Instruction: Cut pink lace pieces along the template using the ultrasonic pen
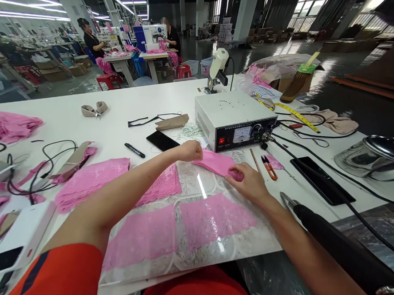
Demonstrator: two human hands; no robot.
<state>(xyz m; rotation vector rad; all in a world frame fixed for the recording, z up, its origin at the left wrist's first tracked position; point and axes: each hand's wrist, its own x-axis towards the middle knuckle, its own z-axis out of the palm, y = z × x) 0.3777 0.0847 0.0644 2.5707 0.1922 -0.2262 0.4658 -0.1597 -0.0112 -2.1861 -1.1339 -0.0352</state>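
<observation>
A strip of bright pink fabric [214,162] is stretched between my two hands, just in front of the white control box [236,109]. My left hand [189,151] is closed on its left end, knuckles up. My right hand [247,180] pinches the right end between thumb and fingers. Below them lies a clear plastic template sheet [178,224] with pink lace pieces [218,219] showing through it. Stacks of pink lace [94,180] lie to the left, partly behind my left forearm.
Orange thread snips [269,167] and a black phone [322,180] lie right of my right hand. A black handheld tool [322,229] with a metal tip and cable rests beside my right forearm. A glass pot [367,159] stands far right; a marker [135,150] lies left.
</observation>
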